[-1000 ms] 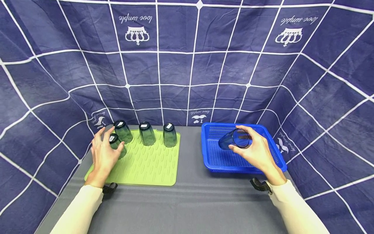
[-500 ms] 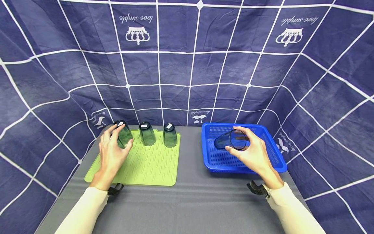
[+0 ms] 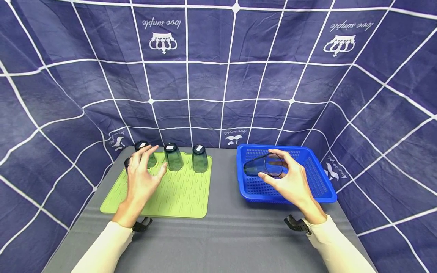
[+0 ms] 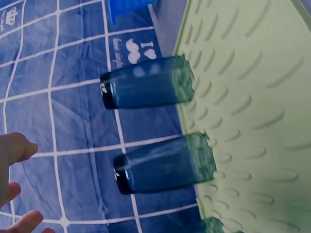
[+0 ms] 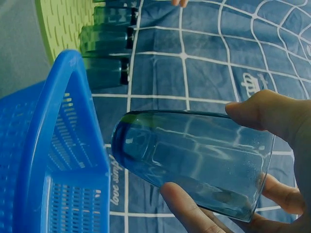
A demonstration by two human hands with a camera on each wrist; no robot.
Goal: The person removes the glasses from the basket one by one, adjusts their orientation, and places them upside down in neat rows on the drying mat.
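My right hand grips a blue-tinted drinking glass near its rim, thumb on one side and fingers on the other. In the right wrist view the glass lies tilted on its side, base pointing left. It is over the blue basket. My left hand hovers over the green ridged mat, fingers spread and holding nothing. Several like glasses stand upside down on the mat: two by its back edge, a middle glass and a right glass, plus two partly hidden by my left hand.
A grey cloth covers the table, with a gap between mat and basket. Navy fabric with white grid lines hangs behind and at both sides. Small white labels show on the upturned glass bases.
My left hand has moved right, away from the front left glass, which stays on the mat. My right hand has shifted left with its glass, whose base now points more to the left.
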